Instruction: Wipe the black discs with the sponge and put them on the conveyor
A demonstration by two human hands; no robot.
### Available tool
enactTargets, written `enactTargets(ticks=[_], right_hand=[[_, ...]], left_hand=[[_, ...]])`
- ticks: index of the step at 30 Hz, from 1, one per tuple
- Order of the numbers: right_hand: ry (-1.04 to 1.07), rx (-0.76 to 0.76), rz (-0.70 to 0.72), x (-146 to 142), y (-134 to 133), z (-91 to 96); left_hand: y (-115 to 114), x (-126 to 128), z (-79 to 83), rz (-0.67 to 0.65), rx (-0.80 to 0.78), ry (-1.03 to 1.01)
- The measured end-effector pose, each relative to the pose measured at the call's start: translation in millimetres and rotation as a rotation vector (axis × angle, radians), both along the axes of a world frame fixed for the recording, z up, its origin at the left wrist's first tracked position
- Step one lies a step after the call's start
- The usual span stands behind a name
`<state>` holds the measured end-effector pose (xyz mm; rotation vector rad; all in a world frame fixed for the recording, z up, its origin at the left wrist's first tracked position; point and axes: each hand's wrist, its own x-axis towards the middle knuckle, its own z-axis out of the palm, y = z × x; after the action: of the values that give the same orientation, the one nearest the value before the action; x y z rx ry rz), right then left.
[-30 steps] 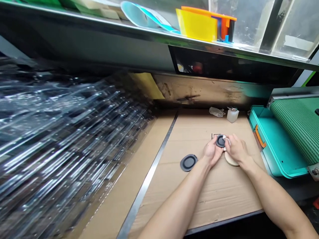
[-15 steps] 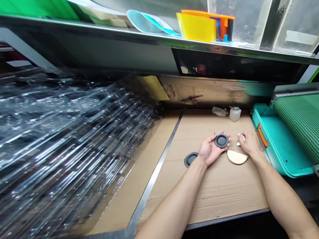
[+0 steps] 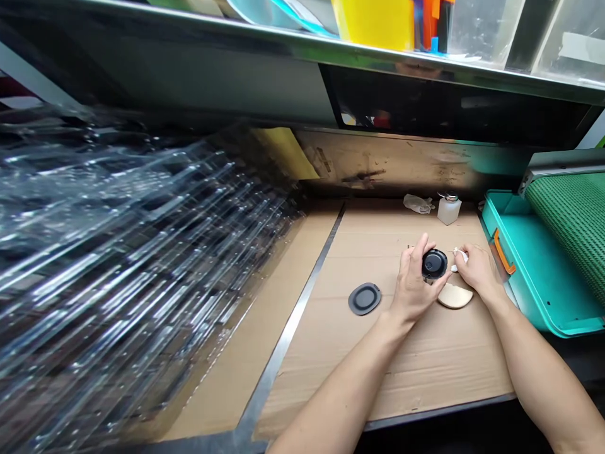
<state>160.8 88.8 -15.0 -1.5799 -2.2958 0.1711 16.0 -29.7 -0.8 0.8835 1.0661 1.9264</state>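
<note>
Between the thumb and fingers of my left hand (image 3: 412,287) is a round black disc-shaped part (image 3: 434,264), its glossy recessed side facing me. My right hand (image 3: 478,270) is closed around a small white cloth or tissue (image 3: 458,259), just right of the disc. Below the two hands lies a cream half-round pad (image 3: 454,296) on the cardboard. A second dark grey disc-shaped part (image 3: 365,298) rests flat on the cardboard, left of my left hand.
Stacked clear plastic trays (image 3: 142,271) fill the left side. A small white bottle (image 3: 449,209) and crumpled plastic (image 3: 418,203) stand at the back of the cardboard sheet (image 3: 340,378). On the right are a teal bin (image 3: 539,271) and a green conveyor belt (image 3: 574,214). A shelf (image 3: 283,44) runs overhead.
My left hand has turned from palm-up to gripping the disc by its edge, and the disc's other side now shows. The second disc is now fully uncovered. My right hand keeps the white cloth.
</note>
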Motion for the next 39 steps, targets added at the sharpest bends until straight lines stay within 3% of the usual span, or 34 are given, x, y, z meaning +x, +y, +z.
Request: enactTargets(ticks=[5, 16, 18, 23, 25, 39], right_hand=[[-0.02, -0.01, -0.014, 0.1, 2.7, -1.4], [-0.016, -0.019, -0.002, 1.6, 7.0, -4.7], [-0.028, -0.028, -0.004, 1.1, 5.7, -2.9], [-0.022, -0.055, 0.006, 0.2, 1.3, 2.9], [-0.02, -0.052, 0.021, 0.5, 0.7, 3.2], [-0.057, -0.071, 0.029, 1.2, 2.2, 2.4]], left_hand=[[1.3, -1.3, -8.5, 0.026, 0.031, 0.188], [1.6, -1.8, -7.0, 0.019, 0.016, 0.105], [2.7, -2.4, -8.2, 0.072, 0.012, 0.215], [7.5, -6.2, -19.6, 0.211, 0.062, 0.783], [9.1, -7.4, -23.9, 0.255, 0.079, 0.875], [10.5, -6.8, -24.7, 0.276, 0.042, 0.875]])
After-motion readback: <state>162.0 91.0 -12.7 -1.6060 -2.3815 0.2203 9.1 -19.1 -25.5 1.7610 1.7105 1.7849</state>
